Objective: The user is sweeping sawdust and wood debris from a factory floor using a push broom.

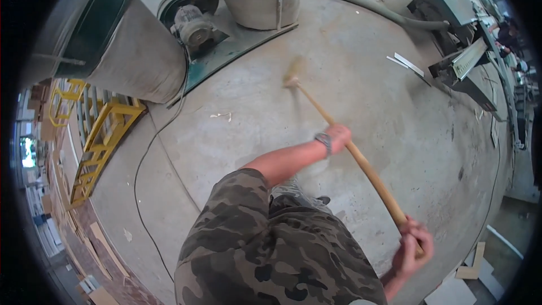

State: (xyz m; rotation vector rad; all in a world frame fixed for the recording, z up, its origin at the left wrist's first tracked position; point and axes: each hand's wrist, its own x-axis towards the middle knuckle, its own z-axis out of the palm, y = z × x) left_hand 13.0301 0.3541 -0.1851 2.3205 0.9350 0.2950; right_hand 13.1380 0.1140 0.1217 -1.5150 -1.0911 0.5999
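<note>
A broom [372, 178] with a long wooden handle slants across the middle of the view. Its straw-coloured head [293, 72] is smeared by motion over the concrete floor, so whether it touches is unclear. Partway down the handle, my left hand [339, 138] is wrapped round the wood, with a watch on that wrist. My right hand [414, 247] closes on the handle's upper end at the lower right, beside my body.
Dusty collector bags [144, 51] and a motor [195, 28] stand on a green base [212, 59]. A black cable [135, 183] crosses the floor at left, near a yellow metal frame [104, 135]. White strips [407, 63] lie by machinery [468, 73]; a hose [389, 16] runs behind.
</note>
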